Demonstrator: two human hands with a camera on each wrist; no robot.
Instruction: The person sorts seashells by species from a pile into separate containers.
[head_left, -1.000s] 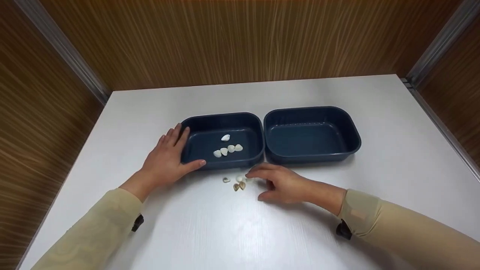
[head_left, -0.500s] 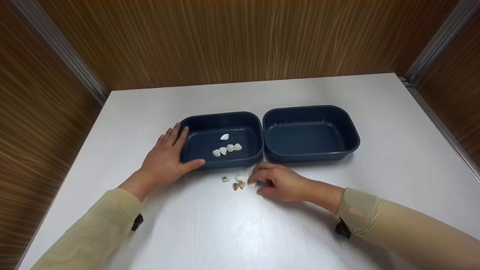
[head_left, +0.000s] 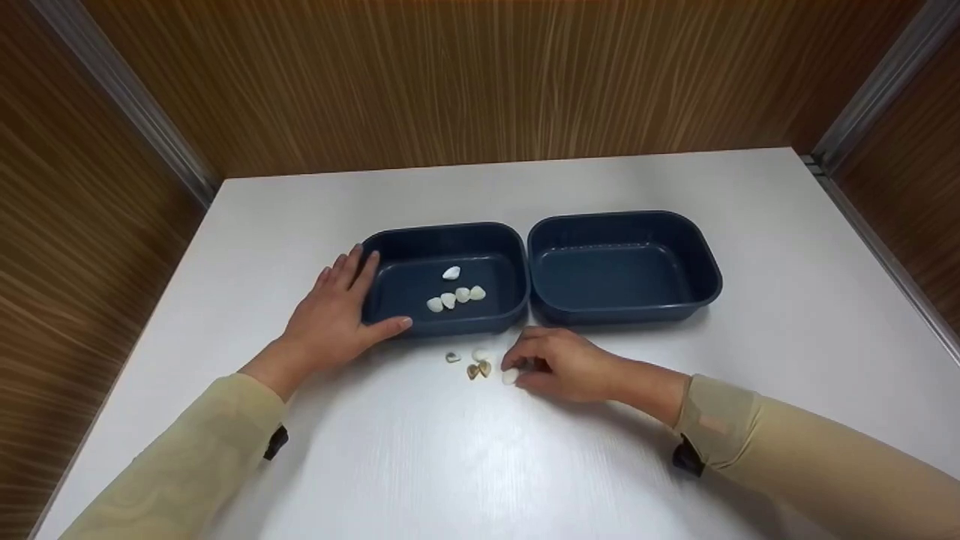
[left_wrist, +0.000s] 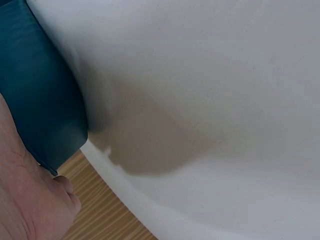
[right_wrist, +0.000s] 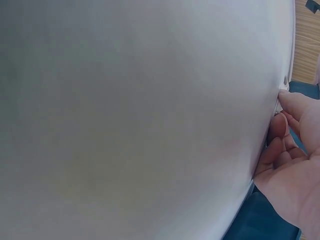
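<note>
My left hand (head_left: 330, 322) rests along the left side and front corner of a dark blue tray (head_left: 450, 327), fingers spread and mostly straight. Inside that tray lie several white seashells (head_left: 463, 295), most of them in a row. On the table in front of it, my right hand (head_left: 562, 365) pinches a white seashell (head_left: 510, 376) between thumb and fingers, low at the tabletop. Just left of those fingertips sit two brownish seashells (head_left: 478, 370), a pale seashell (head_left: 480, 354) and a small greyish seashell (head_left: 452, 358). The right wrist view shows the curled fingers (right_wrist: 277, 127) at its right edge.
A second dark blue tray (head_left: 615, 277) stands right beside the first, with no shells in it. Both are on a white table (head_left: 420, 450). Wood-grain panels (head_left: 480, 82) rise behind the table and at both sides.
My right fingers have drawn one white seashell rightward, away from the small group, and the thumb has closed in on it. My left hand keeps its place on the tray.
</note>
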